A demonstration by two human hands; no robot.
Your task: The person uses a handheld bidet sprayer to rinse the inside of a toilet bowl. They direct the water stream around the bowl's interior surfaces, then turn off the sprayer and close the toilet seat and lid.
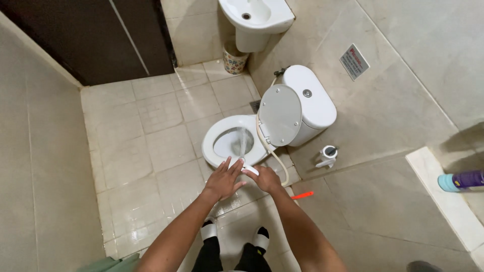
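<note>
A white toilet (218, 136) stands in the middle with its seat down and lid (280, 115) raised against the tank (312, 100). My right hand (265, 179) grips a white hand sprayer (246, 166), and a jet of water runs from it into the bowl. A pale hose (267, 147) leads from the sprayer up beside the lid. My left hand (224, 179) hovers with fingers spread just left of the sprayer, over the bowl's front rim, touching or nearly touching the nozzle.
A white washbasin (257, 17) hangs at the back with a patterned bin (235, 59) under it. A toilet brush holder (327, 155) stands by the wall. An orange-handled tool (302, 195) lies on the floor. A purple bottle (461, 180) rests on a ledge at right. Dark door (101, 35) at back left.
</note>
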